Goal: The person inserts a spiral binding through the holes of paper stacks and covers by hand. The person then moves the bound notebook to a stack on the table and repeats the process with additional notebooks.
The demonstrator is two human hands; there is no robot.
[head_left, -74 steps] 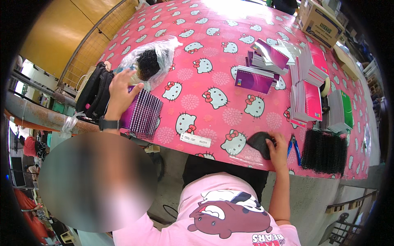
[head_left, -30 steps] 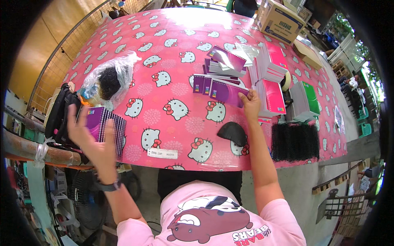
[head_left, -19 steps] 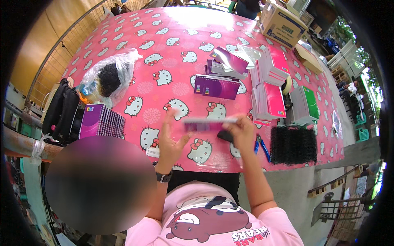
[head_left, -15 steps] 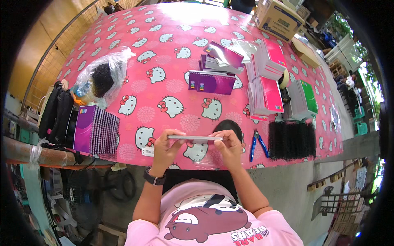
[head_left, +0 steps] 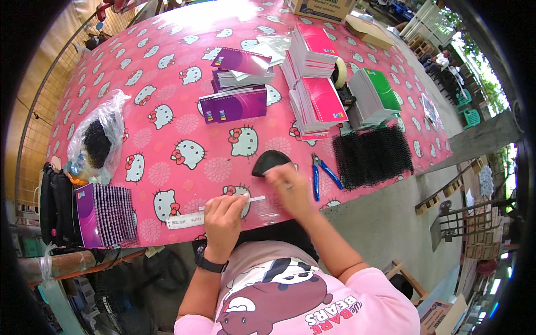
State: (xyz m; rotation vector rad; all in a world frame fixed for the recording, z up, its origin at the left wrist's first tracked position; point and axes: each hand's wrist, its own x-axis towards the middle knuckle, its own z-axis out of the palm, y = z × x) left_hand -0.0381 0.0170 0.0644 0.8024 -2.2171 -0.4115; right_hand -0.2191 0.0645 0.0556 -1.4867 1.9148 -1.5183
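Evidently slim notepad [head_left: 256, 199] sat in your left hand [head_left: 222, 215], over near part of pink table [head_left: 215, 144]. Seen edge-on: thin, straight, pale strip. Cover faces could not be made out; part of length hidden behind your fingers. Your right hand [head_left: 291, 190] blurred, its fingertips overlapping black half-round pad [head_left: 271, 161] in view; contact unclear. Left fingers bent, pressed together, gripping notepad. Right fingers bent; whether they pinched anything, could not tell. Blue-handled nippers [head_left: 317, 168] lay just right of that hand.

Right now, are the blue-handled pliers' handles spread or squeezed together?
Spread: the pliers lie on the table, their blue handles splayed in a V.
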